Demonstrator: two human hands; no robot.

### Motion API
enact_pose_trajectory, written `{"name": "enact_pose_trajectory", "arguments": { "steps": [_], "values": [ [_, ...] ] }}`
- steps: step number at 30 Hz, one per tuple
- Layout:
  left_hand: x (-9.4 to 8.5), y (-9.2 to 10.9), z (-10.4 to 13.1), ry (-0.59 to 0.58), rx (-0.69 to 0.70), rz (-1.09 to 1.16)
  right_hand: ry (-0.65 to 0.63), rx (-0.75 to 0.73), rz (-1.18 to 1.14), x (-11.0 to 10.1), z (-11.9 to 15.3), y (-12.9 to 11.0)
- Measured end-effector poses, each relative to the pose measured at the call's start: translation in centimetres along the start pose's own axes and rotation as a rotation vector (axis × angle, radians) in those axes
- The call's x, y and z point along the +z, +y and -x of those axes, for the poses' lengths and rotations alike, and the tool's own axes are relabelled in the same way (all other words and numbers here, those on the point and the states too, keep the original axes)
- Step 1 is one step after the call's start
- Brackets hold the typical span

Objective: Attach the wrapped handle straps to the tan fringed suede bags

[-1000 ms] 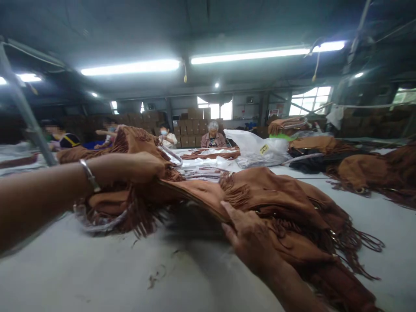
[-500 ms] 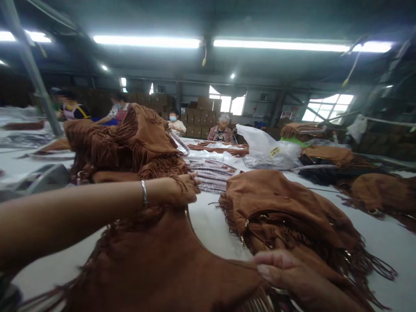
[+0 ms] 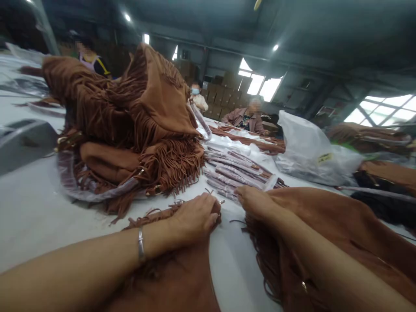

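Head view: the fingers of the left hand (image 3: 196,219) are closed on the upper corner of a brown suede fringed bag (image 3: 191,277), located toward the near edge of the white surface (image 3: 232,260). The fingers of the right hand (image 3: 260,206) are beside plastic-wrapped brown straps (image 3: 238,173); grip cannot be determined. Status: straps lie loose toward the far edge; stacked fringed bags (image 3: 169,104), leftward, include a plastic-wrapped handle (image 3: 113,190); none shows on the held bag.

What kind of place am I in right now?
Probably a workshop or factory packing area: fringed brown bags are heaped on a long white table, plastic-wrapped straps lie beside them, and cardboard boxes are stacked behind.
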State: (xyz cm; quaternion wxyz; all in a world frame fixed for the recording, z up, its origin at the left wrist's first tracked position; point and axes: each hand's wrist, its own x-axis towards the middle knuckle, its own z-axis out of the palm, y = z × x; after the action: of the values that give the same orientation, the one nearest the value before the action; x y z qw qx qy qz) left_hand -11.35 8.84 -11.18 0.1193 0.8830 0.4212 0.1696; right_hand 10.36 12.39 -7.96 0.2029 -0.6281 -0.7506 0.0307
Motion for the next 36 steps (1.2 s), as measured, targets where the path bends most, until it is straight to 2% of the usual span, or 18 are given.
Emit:
{"name": "enact_pose_trajectory", "arguments": {
  "steps": [3, 5, 7, 10, 14, 18, 20, 22, 24, 27, 29, 32, 34, 36],
  "values": [
    [0.2, -0.8, -0.7, -0.021, -0.150, 0.051, -0.160, -0.003, 0.092, 3.9, -2.9, 1.3],
    [0.6, -1.4, -1.0, -0.023, -0.177, 0.132, -0.220, 0.004, 0.124, 4.8, -3.6, 2.1],
    [0.9, -2.0, -1.4, 0.032, -0.223, 0.338, -0.245, 0.013, 0.130, 4.8, -3.7, 2.5],
    [1.2, -2.9, -2.0, 0.197, -0.258, 0.641, -0.198, 0.036, 0.098, 3.7, -3.8, 2.5],
    [1.2, -3.3, -2.4, 0.378, -0.251, 0.819, -0.003, 0.063, 0.003, 1.3, -4.2, 0.9],
    [0.7, -2.8, -2.3, 0.495, -0.219, 1.006, 0.201, 0.043, -0.161, -1.6, -4.3, -3.4],
    [-0.3, -2.7, -2.3, 0.552, -0.208, 1.086, 0.250, 0.020, -0.260, -2.9, -4.0, -6.3],
    [-2.1, -2.5, -2.5, 0.608, -0.166, 1.179, 0.225, -0.005, -0.339, -4.0, -3.1, -9.2],
    [-4.5, -2.1, -2.4, 0.605, -0.017, 1.337, 0.122, -0.024, -0.402, -4.7, -1.8, -11.8],
    [-8.1, -0.9, -1.7, 0.451, 0.230, 1.638, -0.059, -0.009, -0.518, -5.6, 1.1, -14.8],
    [-9.6, 0.2, -0.8, 0.393, 0.232, 1.770, -0.146, 0.051, -0.645, -6.1, 3.4, -16.1],
    [-10.6, 1.8, 0.7, 0.376, 0.178, 1.864, -0.294, 0.184, -0.827, -6.7, 7.1, -16.7],
    [-10.9, 2.7, 1.5, 0.352, 0.200, 1.911, -0.391, 0.250, -0.877, -6.8, 9.7, -16.2],
    [-11.2, 3.5, 2.2, 0.343, 0.230, 1.957, -0.420, 0.305, -0.886, -6.8, 12.1, -15.3]
  ]
}}
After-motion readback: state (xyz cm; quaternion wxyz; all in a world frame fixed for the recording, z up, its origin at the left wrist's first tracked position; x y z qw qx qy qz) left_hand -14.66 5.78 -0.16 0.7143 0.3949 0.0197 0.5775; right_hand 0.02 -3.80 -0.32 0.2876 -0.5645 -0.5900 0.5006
